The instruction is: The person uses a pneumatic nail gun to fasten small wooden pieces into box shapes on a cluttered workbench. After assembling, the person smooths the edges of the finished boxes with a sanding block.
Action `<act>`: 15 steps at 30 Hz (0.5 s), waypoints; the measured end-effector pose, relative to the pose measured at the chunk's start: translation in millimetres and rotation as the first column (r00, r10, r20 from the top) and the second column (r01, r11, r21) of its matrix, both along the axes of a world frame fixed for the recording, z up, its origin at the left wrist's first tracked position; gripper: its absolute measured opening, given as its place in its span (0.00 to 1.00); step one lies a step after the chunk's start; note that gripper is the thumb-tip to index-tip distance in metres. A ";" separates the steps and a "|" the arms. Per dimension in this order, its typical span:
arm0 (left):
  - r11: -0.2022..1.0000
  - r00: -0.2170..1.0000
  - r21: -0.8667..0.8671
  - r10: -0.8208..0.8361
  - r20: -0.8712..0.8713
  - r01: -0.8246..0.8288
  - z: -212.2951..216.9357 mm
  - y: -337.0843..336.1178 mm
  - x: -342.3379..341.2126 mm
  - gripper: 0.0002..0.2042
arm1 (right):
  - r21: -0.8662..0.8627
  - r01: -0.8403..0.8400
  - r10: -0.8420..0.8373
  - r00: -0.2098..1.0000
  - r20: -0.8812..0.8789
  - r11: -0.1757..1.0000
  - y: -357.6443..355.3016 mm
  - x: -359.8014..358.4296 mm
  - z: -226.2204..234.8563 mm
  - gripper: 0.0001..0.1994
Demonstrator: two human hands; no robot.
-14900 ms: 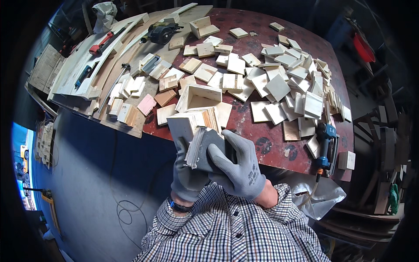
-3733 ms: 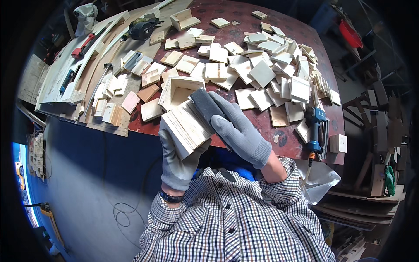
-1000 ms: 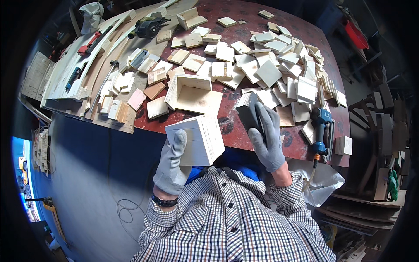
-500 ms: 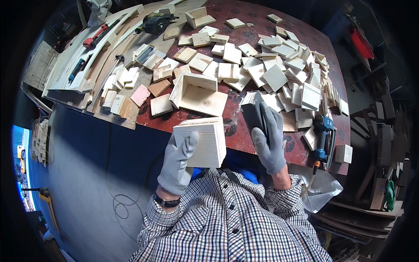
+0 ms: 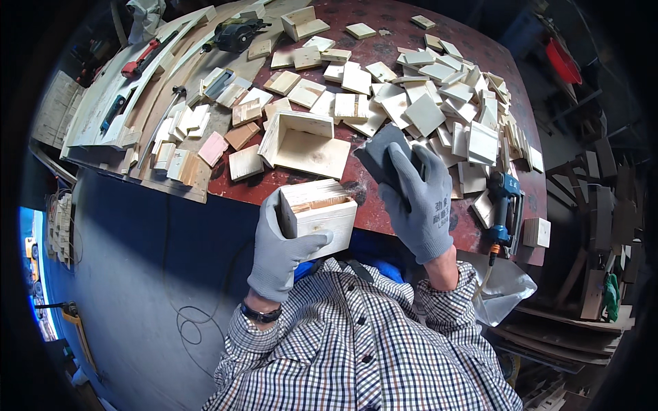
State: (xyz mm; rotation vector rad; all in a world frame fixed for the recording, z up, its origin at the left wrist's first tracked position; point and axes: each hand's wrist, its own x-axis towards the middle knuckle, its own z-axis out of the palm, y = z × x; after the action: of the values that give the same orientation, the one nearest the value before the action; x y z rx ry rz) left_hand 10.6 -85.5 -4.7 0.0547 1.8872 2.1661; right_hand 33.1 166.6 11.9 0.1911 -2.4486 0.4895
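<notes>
My left hand (image 5: 291,250), in a grey work glove, grips a small wooden box (image 5: 325,222) just off the table's near edge. The box is tilted so that a narrow opening shows at its top, between pale boards. In my gloved right hand (image 5: 419,198) is a dark grey sanding block (image 5: 381,152), held above the table to the right of the box and apart from it. Behind the box, an open wooden corner piece (image 5: 312,147) of joined boards rests on the table.
Loose wooden squares (image 5: 425,115) are heaped over the dark red table (image 5: 240,190). At its right edge lies a blue air nailer (image 5: 505,205) with a hose. A circular saw (image 5: 236,34) and a red tool (image 5: 140,60) lie at the far left.
The wooden box has been turned in my left hand, bringing its opening into view. My right hand has raised and tilted the sanding block slightly to the left.
</notes>
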 end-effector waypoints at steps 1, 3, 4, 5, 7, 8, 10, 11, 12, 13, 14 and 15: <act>1.000 1.000 -0.003 0.013 -0.017 -0.013 -3.5 -1.5 -0.8 0.45 | -0.082 -0.010 0.008 0.999 -0.034 0.997 2.0 2.3 0.5 0.34; 0.990 0.997 -0.139 0.021 -0.079 -0.032 -3.1 -2.2 -3.2 0.49 | -0.105 -0.119 0.110 0.991 -0.080 0.987 -15.7 13.6 24.0 0.33; 0.986 0.991 -0.159 0.020 -0.131 -0.041 -4.8 -0.2 -3.4 0.49 | -0.115 -0.211 0.209 0.978 -0.027 0.971 -28.6 21.6 35.6 0.32; 0.983 0.983 -0.177 0.022 -0.185 -0.055 -3.8 2.8 -3.8 0.49 | -0.129 -0.305 0.310 0.950 0.023 0.944 -40.1 27.2 44.4 0.32; 0.976 0.957 -0.200 0.024 -0.289 -0.085 -2.9 5.8 -5.4 0.49 | -0.055 -0.378 0.382 0.921 0.080 0.924 -55.6 27.1 33.7 0.32; 0.932 0.916 -0.341 -0.025 -0.401 -0.124 -4.1 2.1 -6.0 0.48 | -0.101 -0.381 0.389 0.919 0.063 0.919 -54.0 23.7 27.9 0.33; 0.949 0.927 -0.292 -0.003 -0.375 -0.115 -1.8 -2.7 -1.9 0.47 | -0.123 -0.329 0.344 0.931 0.126 0.936 -35.9 14.9 21.5 0.32; 0.967 0.953 -0.241 0.003 -0.302 -0.079 -3.8 -7.2 0.3 0.48 | -0.125 -0.253 0.269 0.953 0.139 0.959 -26.2 9.7 6.9 0.32; 0.985 0.970 -0.166 0.010 -0.245 -0.052 -1.0 -9.5 2.5 0.48 | -0.086 -0.164 0.178 0.965 0.192 0.983 -11.1 3.6 -7.3 0.31; 0.996 0.981 -0.082 0.020 -0.193 -0.037 -0.7 -10.7 4.7 0.49 | -0.037 -0.083 0.089 0.968 0.234 0.996 2.5 -0.3 -21.7 0.31; 0.997 0.994 0.079 -0.007 -0.111 0.016 9.8 -8.7 6.5 0.50 | -0.148 -0.078 0.106 0.975 0.195 0.986 8.1 -1.2 -22.6 0.31; 1.000 0.981 0.012 -0.002 -0.193 0.004 7.6 -9.4 4.9 0.50 | -0.258 -0.076 0.118 0.981 0.153 0.963 11.0 -1.3 -21.8 0.31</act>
State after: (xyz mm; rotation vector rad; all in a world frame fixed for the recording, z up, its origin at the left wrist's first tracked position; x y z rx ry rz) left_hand 15.5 -94.9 2.9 0.2804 1.9735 2.2414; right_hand 31.8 177.6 -9.9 0.1703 -2.5178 0.8860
